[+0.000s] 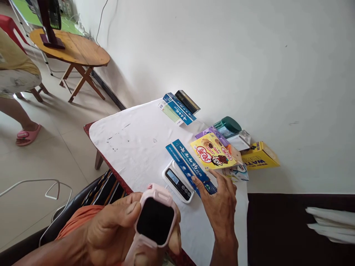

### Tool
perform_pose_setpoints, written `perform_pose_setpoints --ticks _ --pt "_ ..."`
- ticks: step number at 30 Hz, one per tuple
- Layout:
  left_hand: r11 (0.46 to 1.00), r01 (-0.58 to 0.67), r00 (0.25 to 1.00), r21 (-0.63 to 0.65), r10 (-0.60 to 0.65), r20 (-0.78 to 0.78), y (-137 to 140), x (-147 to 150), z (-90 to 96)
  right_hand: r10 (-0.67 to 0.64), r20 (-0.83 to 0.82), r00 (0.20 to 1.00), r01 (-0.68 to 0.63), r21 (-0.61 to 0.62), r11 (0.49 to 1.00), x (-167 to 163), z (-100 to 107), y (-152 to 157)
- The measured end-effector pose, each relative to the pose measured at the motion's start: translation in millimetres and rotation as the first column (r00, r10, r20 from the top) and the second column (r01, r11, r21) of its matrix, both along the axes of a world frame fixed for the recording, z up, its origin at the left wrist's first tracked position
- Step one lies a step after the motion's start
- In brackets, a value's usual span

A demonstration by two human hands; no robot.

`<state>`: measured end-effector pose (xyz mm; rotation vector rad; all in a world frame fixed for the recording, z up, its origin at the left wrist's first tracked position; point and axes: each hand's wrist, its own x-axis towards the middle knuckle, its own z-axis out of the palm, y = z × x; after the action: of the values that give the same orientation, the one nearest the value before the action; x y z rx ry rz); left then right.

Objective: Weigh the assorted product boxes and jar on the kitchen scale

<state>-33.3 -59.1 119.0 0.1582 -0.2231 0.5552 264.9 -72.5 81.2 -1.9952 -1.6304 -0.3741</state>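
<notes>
Close to the camera, my left hand [108, 229] grips a pale pink smartwatch [155, 221] with a dark screen, its strap partly covered by my fingers. A blue toothpaste box [185, 162] lies across a small white digital scale [179, 184], whose display shows lit digits. My right hand [220, 199] is at the near right end of this box, thumb on one long side and forefinger on the other. Touching or just behind the box is a yellow snack box [213, 151] with a cartoon figure.
On the white-covered table [124, 129] stand another blue-and-green box [177, 111], a black box [187, 101], a green-capped container [229, 125] and a yellow carton [260, 155]. A wall runs behind. A seated person [19, 81] and a round wooden table [80, 50] are at left.
</notes>
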Motion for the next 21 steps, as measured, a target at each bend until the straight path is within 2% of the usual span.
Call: perform_pose_setpoints --ticks 7,14,21 --pt "0.999 0.014 0.998 0.031 -0.012 -0.061 3.7 -0.6 -6.3 0.004 -0.023 1.000 -0.008 -0.176 0.984 2.0 -9.0 15.0" --pt "0.993 0.026 0.999 0.117 -0.020 -0.050 3.3 3.8 0.9 0.019 -0.043 0.999 -0.026 -0.160 0.987 8.3 -10.9 7.8" --pt "0.995 0.018 1.000 0.103 -0.017 -0.009 -5.3 15.0 20.1 0.026 -0.088 0.996 -0.038 -0.141 0.989 12.2 -14.4 0.4"
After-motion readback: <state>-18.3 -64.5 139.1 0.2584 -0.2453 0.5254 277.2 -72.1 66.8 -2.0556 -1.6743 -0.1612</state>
